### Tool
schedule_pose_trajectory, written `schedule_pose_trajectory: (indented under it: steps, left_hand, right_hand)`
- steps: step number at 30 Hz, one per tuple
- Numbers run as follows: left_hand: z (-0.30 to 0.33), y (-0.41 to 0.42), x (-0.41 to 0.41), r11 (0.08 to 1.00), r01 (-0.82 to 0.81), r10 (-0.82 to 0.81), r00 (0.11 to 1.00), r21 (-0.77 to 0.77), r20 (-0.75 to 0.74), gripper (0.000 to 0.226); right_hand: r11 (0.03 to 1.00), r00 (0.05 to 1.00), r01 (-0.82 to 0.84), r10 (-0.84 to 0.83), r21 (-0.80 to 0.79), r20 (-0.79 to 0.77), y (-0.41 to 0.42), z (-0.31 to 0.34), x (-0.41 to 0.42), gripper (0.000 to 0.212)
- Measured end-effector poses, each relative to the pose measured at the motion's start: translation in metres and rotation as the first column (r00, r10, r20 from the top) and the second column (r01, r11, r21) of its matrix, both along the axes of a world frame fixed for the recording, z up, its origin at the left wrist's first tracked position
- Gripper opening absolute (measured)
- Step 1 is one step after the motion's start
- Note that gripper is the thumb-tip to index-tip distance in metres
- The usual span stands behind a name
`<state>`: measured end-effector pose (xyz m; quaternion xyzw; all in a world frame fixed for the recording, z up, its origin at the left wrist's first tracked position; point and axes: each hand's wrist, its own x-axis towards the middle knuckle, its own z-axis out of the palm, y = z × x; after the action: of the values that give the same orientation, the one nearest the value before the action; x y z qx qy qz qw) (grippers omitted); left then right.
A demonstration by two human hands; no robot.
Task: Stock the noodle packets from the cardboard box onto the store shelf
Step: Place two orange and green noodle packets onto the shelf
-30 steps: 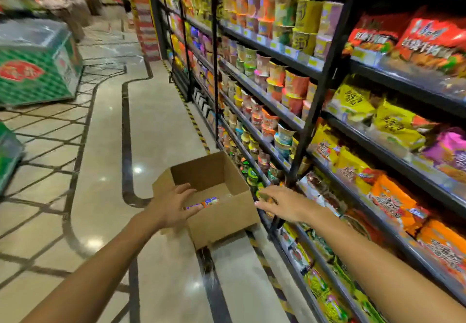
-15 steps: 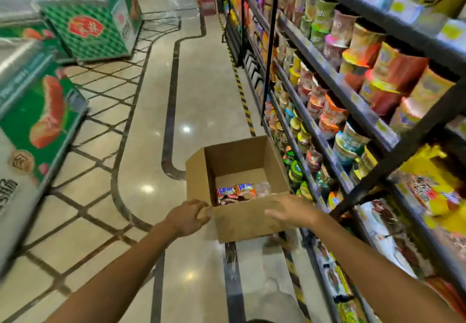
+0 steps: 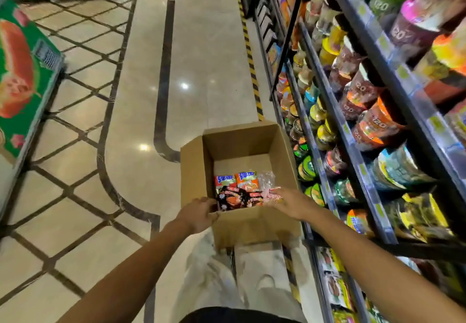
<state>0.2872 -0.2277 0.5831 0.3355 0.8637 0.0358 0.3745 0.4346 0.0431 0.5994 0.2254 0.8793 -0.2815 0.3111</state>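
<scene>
Cardboard box [image 3: 254,224] at 6 o'clock holds noodle packets [image 3: 238,191] (print unreadable). Store shelf [image 3: 363,171] at 3 o'clock: cups marked "120". Left hand [image 3: 199,214] clasps near rim; right hand [image 3: 290,203] spread over packets.

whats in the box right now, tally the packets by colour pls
Orange noodle packets: 2
Black noodle packet: 1
Clear or pinkish plastic packs: at least 1, too blurred and partly under the right hand to count
Total in the cardboard box: 4 or more
</scene>
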Motion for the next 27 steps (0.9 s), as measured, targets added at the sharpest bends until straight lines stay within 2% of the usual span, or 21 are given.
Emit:
schedule_pose_trajectory:
  steps: [1,4,8,11,15,22,27]
  left_hand:
    - [-0.010,0.008,-0.016,1.000,-0.004,0.004,1.000,0.000,0.023,0.055]
    - [-0.046,0.027,-0.065,1.000,-0.002,0.002,0.996,0.001,0.092,0.053]
    - [-0.106,0.051,-0.122,0.998,-0.067,0.067,0.985,-0.009,0.157,0.054]
    - [-0.158,0.073,-0.150,0.983,-0.181,0.179,0.954,-0.015,0.240,0.052]
    - [-0.243,0.103,-0.171,0.936,-0.347,0.346,0.883,-0.055,0.319,0.053]
    - [-0.428,0.142,-0.178,0.842,-0.528,0.533,0.786,-0.109,0.314,0.056]
    - [-0.543,0.164,-0.183,0.762,-0.637,0.641,0.716,-0.119,0.275,0.057]
  right_hand:
    - [1.000,1.000,0.023,-0.023,-0.012,0.021,0.004,-0.007,-0.014,0.099]
    - [0.996,0.995,0.084,-0.083,-0.025,0.061,0.010,-0.027,-0.057,0.065]
    - [0.976,0.973,0.212,-0.206,-0.046,0.108,0.028,-0.082,-0.103,0.053]
    - [0.952,0.949,0.300,-0.290,-0.069,0.121,0.047,-0.145,-0.126,0.056]
    - [0.959,0.960,0.256,-0.238,-0.120,0.148,0.078,-0.240,-0.142,0.049]
    - [0.960,0.973,0.219,-0.200,-0.177,0.117,0.117,-0.399,-0.174,0.047]
    - [0.974,0.993,0.113,-0.106,-0.196,0.041,0.128,-0.508,-0.180,0.056]
